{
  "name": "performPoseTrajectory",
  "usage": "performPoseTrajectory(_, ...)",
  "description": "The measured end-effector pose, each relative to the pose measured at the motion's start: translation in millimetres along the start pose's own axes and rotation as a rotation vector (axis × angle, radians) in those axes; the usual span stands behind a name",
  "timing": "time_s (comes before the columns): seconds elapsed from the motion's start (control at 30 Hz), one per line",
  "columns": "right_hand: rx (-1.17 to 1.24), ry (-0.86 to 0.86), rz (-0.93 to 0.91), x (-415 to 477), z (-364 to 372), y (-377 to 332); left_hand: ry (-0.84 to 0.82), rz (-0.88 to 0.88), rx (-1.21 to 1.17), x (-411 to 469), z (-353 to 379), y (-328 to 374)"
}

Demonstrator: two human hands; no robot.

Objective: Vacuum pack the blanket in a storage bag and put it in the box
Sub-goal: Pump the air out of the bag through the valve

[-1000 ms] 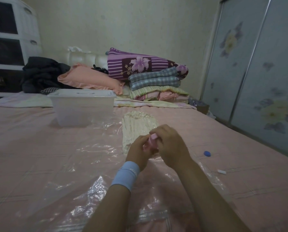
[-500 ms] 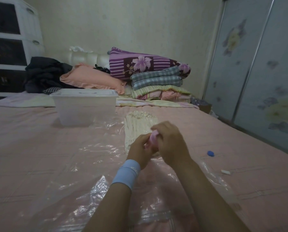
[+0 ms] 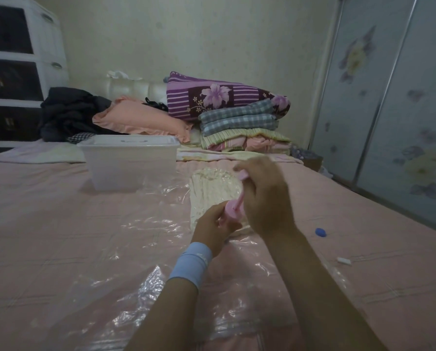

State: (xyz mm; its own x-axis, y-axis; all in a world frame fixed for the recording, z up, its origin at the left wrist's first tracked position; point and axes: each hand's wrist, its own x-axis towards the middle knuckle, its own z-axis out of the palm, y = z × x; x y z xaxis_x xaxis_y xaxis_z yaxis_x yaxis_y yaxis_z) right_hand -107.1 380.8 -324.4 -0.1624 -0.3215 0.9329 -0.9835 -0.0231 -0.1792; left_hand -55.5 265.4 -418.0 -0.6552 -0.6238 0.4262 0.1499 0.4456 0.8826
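A clear storage bag (image 3: pixel 115 239) lies flat on the pink bed, with a pale yellow blanket (image 3: pixel 213 188) shrunk tight inside it. A pink hand pump (image 3: pixel 233 214) stands on the bag. My left hand (image 3: pixel 213 228) grips the pump's body. My right hand (image 3: pixel 265 196) holds the pump's handle (image 3: pixel 242 176), lifted above the body with the thin pink rod showing. A lidded translucent plastic box (image 3: pixel 129 164) stands on the bed behind the bag, to the left.
A blue cap (image 3: pixel 320 232) and a small white clip (image 3: pixel 344 261) lie on the bed to the right. Pillows and folded quilts (image 3: pixel 237 117) are stacked at the headboard. A white drawer unit (image 3: pixel 22 72) stands at left, wardrobe doors (image 3: pixel 399 102) at right.
My right hand has risen, pulling the pump handle up and out of the body. My left hand has stayed on the pump body.
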Motion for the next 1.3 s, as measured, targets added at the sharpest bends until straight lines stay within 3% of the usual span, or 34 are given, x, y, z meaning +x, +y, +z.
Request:
performPoseTrajectory(0.1, -0.067, -0.350, 0.186, -36.7, 17.9, 22.3, 0.006, 0.001, 0.018, -1.8, 2.0, 1.3)
performPoseTrajectory(0.17, -0.120, -0.442, 0.201, -38.4, 15.9, 25.5, 0.007, -0.008, 0.011, -3.5, 4.2, 2.0)
performPoseTrajectory(0.23, -0.107, -0.383, 0.129, -22.1, 4.9, 16.7, 0.002, -0.010, 0.020, -4.0, 3.2, 2.8)
performPoseTrajectory(0.37, -0.061, -0.044, -0.074, 21.4, -31.2, -11.2, -0.001, -0.012, 0.031, -0.8, -3.7, 2.0)
performPoseTrajectory(0.43, -0.051, 0.098, -0.111, 29.7, -35.8, -19.0, -0.006, -0.019, 0.025, -1.8, -3.0, 1.1)
performPoseTrajectory(0.5, -0.040, 0.132, -0.098, 21.7, -23.8, -14.0, -0.013, -0.019, 0.018, -3.8, -1.0, 3.1)
performPoseTrajectory(0.57, -0.037, 0.015, -0.021, -4.3, -3.5, 2.4, -0.011, -0.016, -0.001, -5.4, 0.8, 4.4)
performPoseTrajectory(0.67, -0.065, -0.296, 0.163, -48.1, 14.9, 26.3, -0.015, -0.007, 0.008, -7.9, 6.2, 3.8)
performPoseTrajectory(0.73, -0.099, -0.369, 0.178, -51.4, 14.2, 29.6, -0.005, -0.013, 0.016, -7.9, 9.0, 2.0)
performPoseTrajectory(0.83, -0.077, -0.277, 0.065, -19.8, -5.7, 14.1, -0.006, -0.024, 0.026, -6.2, 7.0, 4.9)
performPoseTrajectory(0.97, -0.048, 0.046, -0.105, 27.5, -42.8, -10.6, -0.020, -0.009, 0.021, -5.3, 0.6, 9.2)
performPoseTrajectory(1.07, -0.029, 0.162, -0.082, 26.2, -32.0, -11.1, -0.019, -0.008, 0.020, -5.3, 3.8, 7.8)
performPoseTrajectory(1.13, -0.050, 0.081, -0.012, 4.1, -10.6, 1.4, -0.014, -0.009, -0.002, -5.8, 6.6, 8.1)
performPoseTrajectory(1.23, -0.085, -0.227, 0.147, -33.5, 11.6, 23.0, -0.014, -0.001, 0.033, -6.6, 7.9, 7.9)
performPoseTrajectory(1.3, -0.142, -0.338, 0.173, -41.1, 13.8, 29.6, -0.013, -0.002, 0.061, -5.8, 8.3, 6.5)
